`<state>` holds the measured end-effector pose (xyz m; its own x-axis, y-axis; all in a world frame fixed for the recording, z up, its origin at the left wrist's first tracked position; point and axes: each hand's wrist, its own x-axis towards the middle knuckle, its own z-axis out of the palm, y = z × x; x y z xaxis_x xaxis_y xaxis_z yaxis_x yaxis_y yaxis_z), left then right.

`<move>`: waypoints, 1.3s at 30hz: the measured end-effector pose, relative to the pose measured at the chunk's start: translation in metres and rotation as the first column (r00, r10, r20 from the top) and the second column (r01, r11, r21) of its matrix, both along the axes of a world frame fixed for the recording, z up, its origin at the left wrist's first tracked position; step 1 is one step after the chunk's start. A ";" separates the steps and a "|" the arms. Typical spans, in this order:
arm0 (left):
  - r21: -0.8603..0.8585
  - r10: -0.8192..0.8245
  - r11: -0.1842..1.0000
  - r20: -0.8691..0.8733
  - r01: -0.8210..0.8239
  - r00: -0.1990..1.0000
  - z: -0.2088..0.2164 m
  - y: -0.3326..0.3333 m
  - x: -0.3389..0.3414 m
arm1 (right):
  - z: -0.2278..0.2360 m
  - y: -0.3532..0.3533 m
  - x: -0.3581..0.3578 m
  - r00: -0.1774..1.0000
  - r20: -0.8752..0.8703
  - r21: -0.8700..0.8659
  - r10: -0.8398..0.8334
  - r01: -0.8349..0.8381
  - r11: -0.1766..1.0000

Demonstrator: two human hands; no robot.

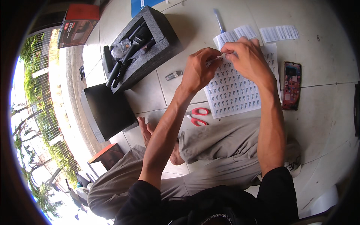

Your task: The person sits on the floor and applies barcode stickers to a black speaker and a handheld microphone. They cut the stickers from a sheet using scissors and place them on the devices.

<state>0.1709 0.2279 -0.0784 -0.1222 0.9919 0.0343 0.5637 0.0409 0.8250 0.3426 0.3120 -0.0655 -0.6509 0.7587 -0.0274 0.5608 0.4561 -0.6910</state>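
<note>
Left hand: here's the left hand [200,69], thumb and forefinger bunched by the sheet's upper edge; pinching something small or only touching, I can't tell.
Right hand: the right hand [247,58] meets it there, fingers curled, tips turned inward; its grip can't be read either.
Sheet: right below them, the sheet [236,93] lies flat on the tiles [320,112], covered in rows of small marks. Looks light, thin and bendy, likely quick to crease; a corner or free edge seems the best hold, with gentle fingertips.
Strips: one strip [243,31] just beyond the fingers, curling a little, another [279,33] to its right; both look papery and easily bent.
Around: pen [218,20] beyond, phone [292,85] right, scissors [192,119] nearer the knees, foam tray [165,47] off left!
</note>
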 end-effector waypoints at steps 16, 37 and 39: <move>0.223 0.018 0.968 -0.510 0.112 0.860 -0.003 -0.008 0.022 | 0.001 0.003 0.005 0.988 -0.105 -0.170 -0.109 0.090 0.981; 0.090 -0.109 0.984 -0.397 0.157 0.912 0.017 -0.016 0.016 | 0.002 0.002 0.007 0.994 -0.040 -0.277 -0.105 0.090 0.957; 0.094 -0.090 0.986 -0.391 0.137 0.916 0.016 -0.016 0.017 | 0.001 0.002 0.007 0.993 -0.043 -0.282 -0.108 0.092 0.955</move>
